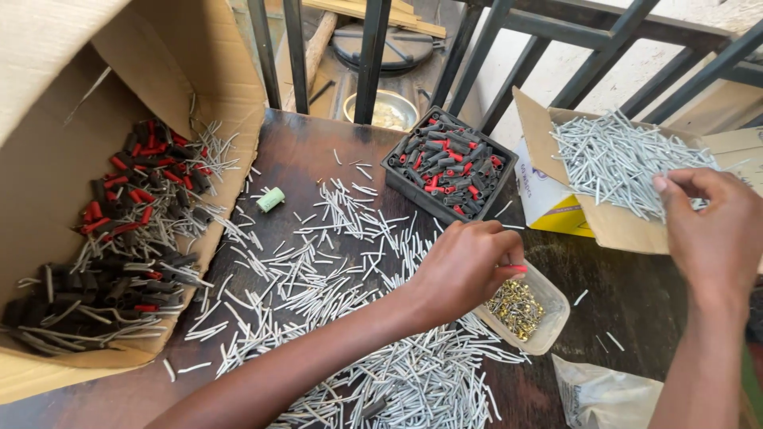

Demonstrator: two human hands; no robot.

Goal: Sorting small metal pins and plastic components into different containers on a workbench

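Note:
My left hand (461,270) is closed over the edge of a clear plastic tub (548,318) of small brass pieces (515,306), pinching a small red piece at its fingertips. My right hand (711,234) hovers over the grey tubes heaped on a cardboard flap (620,163), its fingers pinched together on one thin tube. A black tray (449,163) of black and red sleeves sits behind my left hand. Many grey tubes (334,270) lie scattered across the dark wooden table (306,151).
A large open cardboard box (48,95) on the left holds several black and red sleeves with tubes. A small green cylinder (270,199) lies near it. A plastic bag (600,393) is at the front right. Dark metal railing bars (369,56) stand behind the table.

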